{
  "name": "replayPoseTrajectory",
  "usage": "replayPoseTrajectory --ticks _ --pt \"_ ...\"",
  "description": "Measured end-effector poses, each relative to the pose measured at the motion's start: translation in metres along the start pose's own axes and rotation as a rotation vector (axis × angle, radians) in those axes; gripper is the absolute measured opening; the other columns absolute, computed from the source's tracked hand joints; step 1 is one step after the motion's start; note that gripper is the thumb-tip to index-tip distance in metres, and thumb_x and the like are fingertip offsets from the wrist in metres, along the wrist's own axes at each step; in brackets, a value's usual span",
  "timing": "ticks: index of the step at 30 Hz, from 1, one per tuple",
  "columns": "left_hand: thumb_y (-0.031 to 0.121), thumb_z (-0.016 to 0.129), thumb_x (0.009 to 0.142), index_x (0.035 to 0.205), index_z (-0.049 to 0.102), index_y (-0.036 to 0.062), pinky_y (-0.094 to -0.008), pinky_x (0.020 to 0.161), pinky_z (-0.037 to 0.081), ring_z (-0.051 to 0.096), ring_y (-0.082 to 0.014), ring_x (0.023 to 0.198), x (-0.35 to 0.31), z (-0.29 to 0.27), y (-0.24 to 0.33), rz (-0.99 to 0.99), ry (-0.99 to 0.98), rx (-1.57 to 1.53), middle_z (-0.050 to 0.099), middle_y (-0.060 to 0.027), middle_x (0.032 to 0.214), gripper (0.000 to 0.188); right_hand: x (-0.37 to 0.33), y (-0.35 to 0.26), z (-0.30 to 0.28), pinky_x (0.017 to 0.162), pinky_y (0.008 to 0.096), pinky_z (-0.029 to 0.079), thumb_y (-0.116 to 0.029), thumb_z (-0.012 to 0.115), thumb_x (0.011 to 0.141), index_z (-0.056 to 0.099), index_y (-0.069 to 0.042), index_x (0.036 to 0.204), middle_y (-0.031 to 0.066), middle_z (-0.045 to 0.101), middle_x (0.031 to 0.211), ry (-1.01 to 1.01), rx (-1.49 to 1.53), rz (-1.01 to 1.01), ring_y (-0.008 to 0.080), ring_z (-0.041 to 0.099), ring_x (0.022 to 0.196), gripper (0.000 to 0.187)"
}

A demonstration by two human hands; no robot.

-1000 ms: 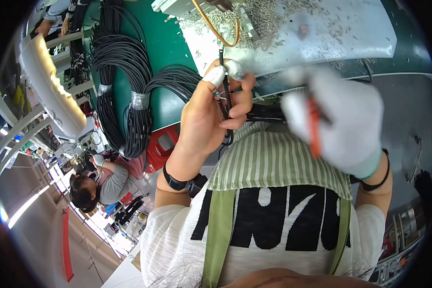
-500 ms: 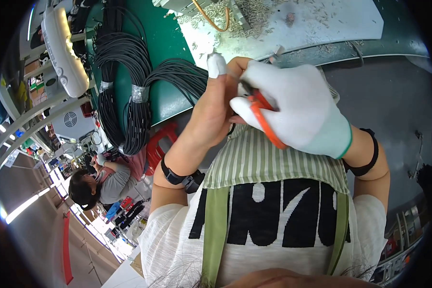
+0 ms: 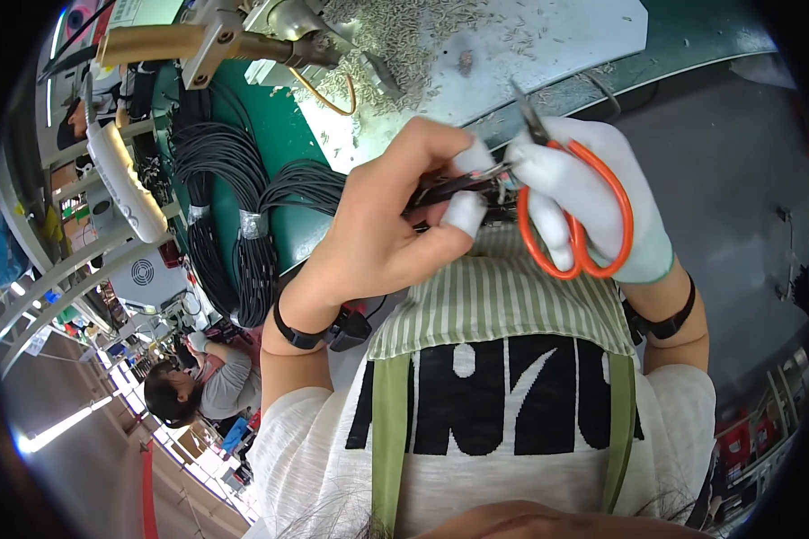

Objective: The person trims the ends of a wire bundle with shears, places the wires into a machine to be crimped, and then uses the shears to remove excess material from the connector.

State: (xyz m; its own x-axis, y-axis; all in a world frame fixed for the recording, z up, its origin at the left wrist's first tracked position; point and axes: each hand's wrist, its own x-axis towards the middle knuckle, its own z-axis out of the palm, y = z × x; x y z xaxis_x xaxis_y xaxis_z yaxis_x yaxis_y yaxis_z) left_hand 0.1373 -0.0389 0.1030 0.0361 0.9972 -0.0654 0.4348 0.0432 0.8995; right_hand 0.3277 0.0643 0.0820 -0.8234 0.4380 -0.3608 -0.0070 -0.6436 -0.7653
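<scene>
My left hand (image 3: 373,211) is closed on black cables (image 3: 439,191). White covers wrap its thumb tip and a fingertip. Thin, partly coloured wire ends (image 3: 505,180) stick out of the cables to the right. My right hand (image 3: 602,162), in a white glove with a mint cuff, has orange-handled scissors (image 3: 626,211) hooked on its fingers. Their blades point up and away toward the bench. The gloved thumb and forefinger meet at the wire ends, and how firmly they grip them is hard to see.
A white board (image 3: 548,45) on the green bench carries many small cut pieces (image 3: 395,54). Beyond my left hand stands a machine with a brass-coloured cylinder (image 3: 153,43). Bundled black cables (image 3: 252,180) hang over the bench edge. Another person (image 3: 189,386) sits at the left.
The scissors have swung from beside the cables to hang on my right fingers, blades away. My left hand has turned, bringing cables and wire ends into sight. The view has shifted, showing more of the machine.
</scene>
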Motion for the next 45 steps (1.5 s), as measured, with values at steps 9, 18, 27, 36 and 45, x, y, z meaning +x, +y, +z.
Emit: replayPoseTrajectory --ticks 9,18,27,36,45 --pt "-0.004 0.066 0.075 0.097 0.055 -0.0018 -0.0155 0.056 0.036 0.044 -0.0008 0.062 -0.015 0.001 -0.027 0.106 0.387 0.075 0.054 0.0011 0.072 0.025 0.042 0.011 0.025 0.041 0.0234 0.039 -0.016 0.058 0.088 0.059 -0.001 0.085 0.0045 0.054 0.052 -0.05 -0.021 0.031 0.0119 0.05 0.04 0.015" --pt "-0.009 0.066 0.072 0.091 0.055 -0.0006 -0.0125 0.055 0.03 0.039 0.0017 0.061 -0.034 -0.023 -0.044 -0.162 0.611 -0.277 0.051 0.0052 0.069 0.024 0.075 0.041 0.052 0.045 0.0321 0.042 -0.014 0.073 0.073 0.062 -0.005 0.091 0.0072 0.053 0.058 0.189 -1.325 -0.863 0.0244 0.053 0.047 0.022" --pt "-0.008 0.064 0.072 0.091 0.054 -0.0001 -0.013 0.053 0.028 0.034 0.0026 0.057 -0.036 -0.027 -0.052 -0.132 0.618 -0.187 0.049 0.0059 0.067 0.023 0.078 0.053 0.061 0.045 0.0318 0.041 -0.017 0.07 0.076 0.06 -0.007 0.081 0.0063 0.051 0.056 0.187 -1.277 -0.786 0.0225 0.052 0.046 0.015" --pt "-0.008 0.062 0.075 0.094 0.054 0.0 -0.0135 0.052 0.027 0.033 0.0029 0.057 -0.034 -0.021 -0.053 -0.008 0.469 -0.178 0.049 0.0066 0.067 0.022 0.065 0.042 0.052 0.044 0.0336 0.038 -0.018 0.065 0.082 0.054 -0.004 0.075 0.0115 0.053 0.058 -0.108 -0.789 -0.314 0.0289 0.054 0.047 0.019" --pt "-0.009 0.061 0.076 0.094 0.055 -0.0006 -0.0134 0.054 0.028 0.034 0.0027 0.058 -0.031 -0.021 -0.062 -0.181 0.528 -0.283 0.05 0.0063 0.068 0.021 0.082 0.067 0.05 0.047 0.0259 0.038 -0.012 0.061 0.084 0.062 -0.003 0.081 0.0034 0.052 0.056 0.173 -1.171 -0.77 0.0117 0.048 0.047 0.009"
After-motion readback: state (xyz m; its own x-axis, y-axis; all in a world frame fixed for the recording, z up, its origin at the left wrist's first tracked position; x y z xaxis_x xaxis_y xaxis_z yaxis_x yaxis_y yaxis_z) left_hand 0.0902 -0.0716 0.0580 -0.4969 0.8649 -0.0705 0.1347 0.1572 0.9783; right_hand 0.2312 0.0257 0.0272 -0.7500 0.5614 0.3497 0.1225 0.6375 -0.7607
